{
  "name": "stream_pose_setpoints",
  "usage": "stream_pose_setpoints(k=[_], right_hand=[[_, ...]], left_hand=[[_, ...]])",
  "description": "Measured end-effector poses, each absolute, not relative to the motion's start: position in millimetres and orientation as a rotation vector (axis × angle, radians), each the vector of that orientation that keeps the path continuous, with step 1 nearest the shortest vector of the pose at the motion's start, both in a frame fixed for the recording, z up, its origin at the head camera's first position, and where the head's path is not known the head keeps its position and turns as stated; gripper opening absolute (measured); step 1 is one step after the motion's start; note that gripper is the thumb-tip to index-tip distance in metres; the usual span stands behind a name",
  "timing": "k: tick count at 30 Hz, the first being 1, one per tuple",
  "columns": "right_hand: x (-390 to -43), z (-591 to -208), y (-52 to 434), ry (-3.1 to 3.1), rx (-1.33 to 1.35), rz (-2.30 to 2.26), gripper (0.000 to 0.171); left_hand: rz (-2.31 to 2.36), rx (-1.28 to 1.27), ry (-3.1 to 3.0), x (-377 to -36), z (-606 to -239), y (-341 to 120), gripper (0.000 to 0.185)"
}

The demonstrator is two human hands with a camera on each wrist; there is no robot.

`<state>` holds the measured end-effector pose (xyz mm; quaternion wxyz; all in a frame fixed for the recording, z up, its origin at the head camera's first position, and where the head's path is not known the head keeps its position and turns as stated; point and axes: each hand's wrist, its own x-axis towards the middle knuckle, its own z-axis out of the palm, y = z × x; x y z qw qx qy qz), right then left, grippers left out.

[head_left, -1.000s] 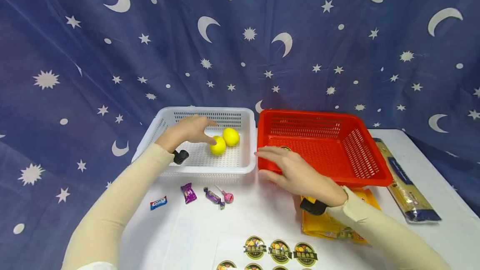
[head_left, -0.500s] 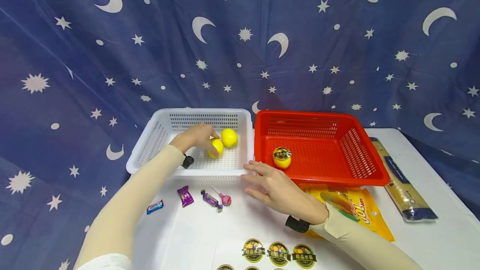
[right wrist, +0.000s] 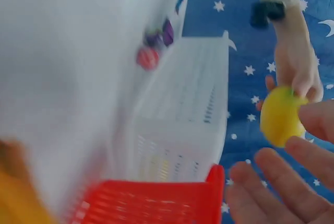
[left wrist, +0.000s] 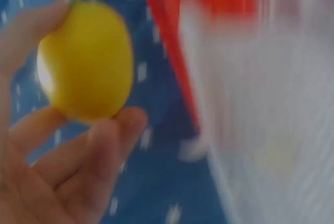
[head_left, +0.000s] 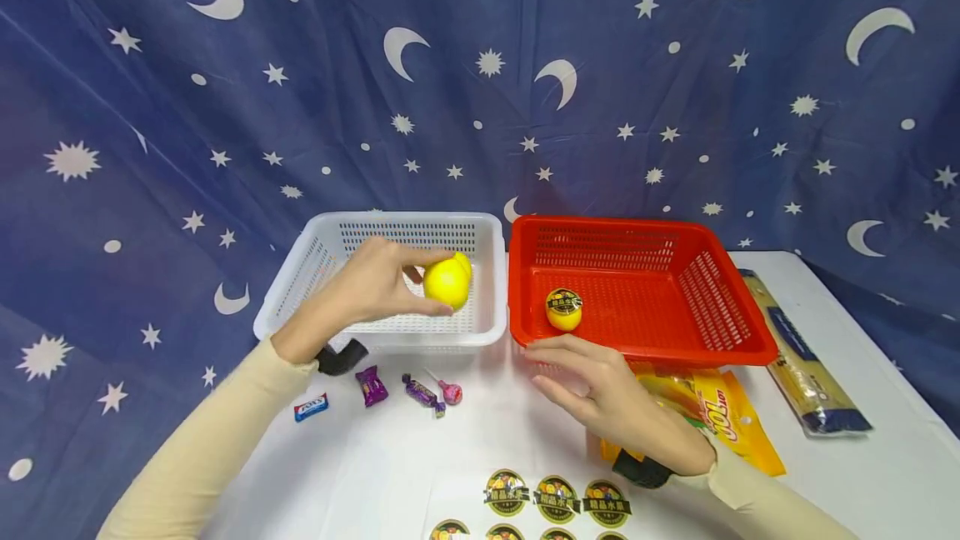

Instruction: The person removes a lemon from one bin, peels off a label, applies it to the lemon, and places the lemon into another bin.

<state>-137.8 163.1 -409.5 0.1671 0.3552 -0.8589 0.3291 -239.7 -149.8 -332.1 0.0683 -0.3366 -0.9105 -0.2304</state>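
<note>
My left hand (head_left: 371,286) pinches a yellow lemon (head_left: 447,284) between thumb and fingers, raised over the white basket (head_left: 495,332). In the left wrist view the lemon (left wrist: 86,59) has a small green tip, and the fingertips hold it at both ends. A second lemon (head_left: 464,260) peeks out behind it, mostly hidden. My right hand (head_left: 611,390) hovers by the near left corner of the red basket (head_left: 637,348), fingers relaxed and holding nothing. Inside that basket lies a lemon (head_left: 564,320) with a black-and-gold round sticker (head_left: 563,302) on top.
Several wrapped candies, among them a purple one (head_left: 371,386) and a pink lollipop (head_left: 452,392), lie before the white basket. A sticker sheet (head_left: 557,498) is at the front. A yellow snack bag (head_left: 738,423) lies under my right forearm; a long packet (head_left: 810,365) sits at right.
My left hand reached into the white basket, grasped a lemon and lifted it up toward me. My right hand shifted left, then back right, staying relaxed near the red basket.
</note>
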Motion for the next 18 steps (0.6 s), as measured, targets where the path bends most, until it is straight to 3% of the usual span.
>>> stream_pose_setpoints(k=[4,7,12,18], right_hand=[[-117,-424,178,-2.544,0.984,1.074,0.040],[-111,-439,179,-2.643,0.992,1.121,0.045],[-117,-457,168,-2.755,1.012,1.071,0.054],[-126,-466,162,-2.779,0.935,1.037,0.051]], left_hand=[[-0.909,-1.127,-2.568,-174,-374,-124,0.072],[-0.985,-1.149,-2.616,-150,-418,-102,0.072],[-0.958,-1.140,-2.793,-147,-455,-81,0.075],[-0.950,-1.136,-2.887,-152,-460,-75,0.078]])
